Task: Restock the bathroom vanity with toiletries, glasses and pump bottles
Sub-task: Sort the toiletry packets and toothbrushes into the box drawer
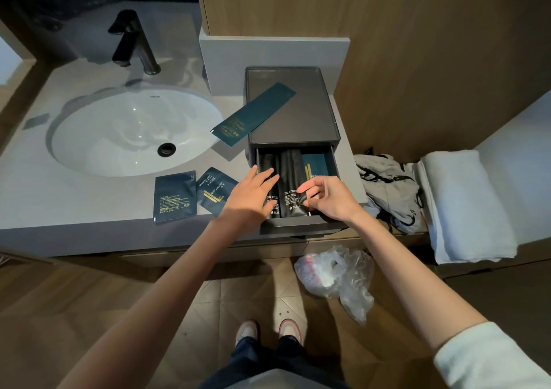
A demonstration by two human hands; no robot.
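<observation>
Black foil sachets lay side by side in the open drawer of a dark grey plastic organiser box on the pale stone vanity top. The left hand rested flat on the left sachet, fingers straight, while the right hand pinched the neighbouring sachet's edge.

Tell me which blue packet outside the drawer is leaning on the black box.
The long narrow packet: its far end rests on the black box; the two squarish packets lie flat on the counter.

Navy gold-striped packets, seemingly black sachets
</observation>
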